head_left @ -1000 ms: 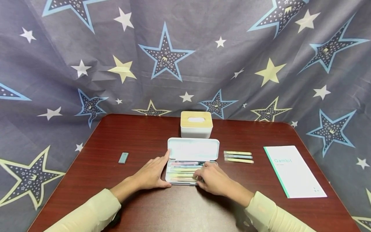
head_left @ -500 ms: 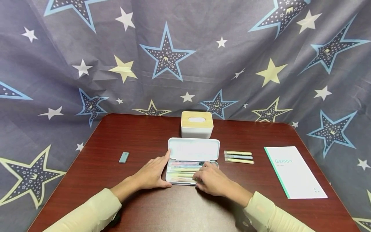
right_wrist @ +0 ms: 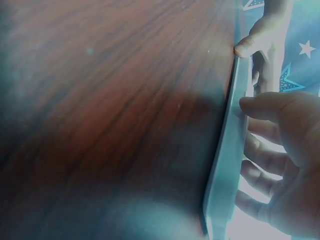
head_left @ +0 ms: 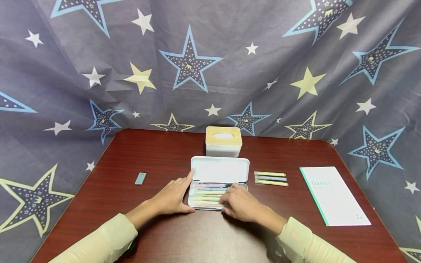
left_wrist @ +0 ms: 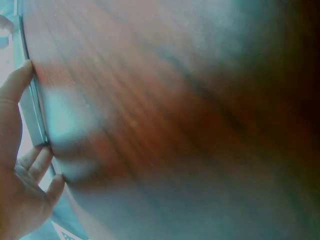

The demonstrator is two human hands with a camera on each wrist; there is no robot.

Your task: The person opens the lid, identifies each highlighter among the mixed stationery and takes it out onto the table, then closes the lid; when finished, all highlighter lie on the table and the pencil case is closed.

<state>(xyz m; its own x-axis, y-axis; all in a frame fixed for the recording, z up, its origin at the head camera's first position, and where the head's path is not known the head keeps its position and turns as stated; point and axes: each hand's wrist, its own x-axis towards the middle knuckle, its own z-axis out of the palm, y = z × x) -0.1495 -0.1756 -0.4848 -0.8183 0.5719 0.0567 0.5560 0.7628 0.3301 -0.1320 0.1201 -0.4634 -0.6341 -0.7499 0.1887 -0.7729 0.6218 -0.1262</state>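
An open white pencil case (head_left: 219,169) lies in the middle of the table, its lid tipped back. Several slim pens (head_left: 205,198), mostly yellow, lie lengthwise inside. My left hand (head_left: 172,197) braces the case's left end, thumb at the front corner and fingers extended along the side toward the lid. My right hand (head_left: 241,204) is over the right part of the case, fingers bent down among the pens. In the right wrist view its thumb (right_wrist: 265,106) touches the case's front wall (right_wrist: 231,150); the fingertips' contact with any pen is hidden.
Three pens (head_left: 270,178) lie side by side right of the case. Further right is a white notebook (head_left: 335,195) with a green spine. A tissue box (head_left: 223,148) stands behind the lid. On the left lies a small grey-blue block (head_left: 140,178). A star-patterned curtain (head_left: 197,102) hangs behind the table.
The front yellow pens in the case have shifted slightly toward the back beside my right fingertips. Both hands stay in nearly the same place.
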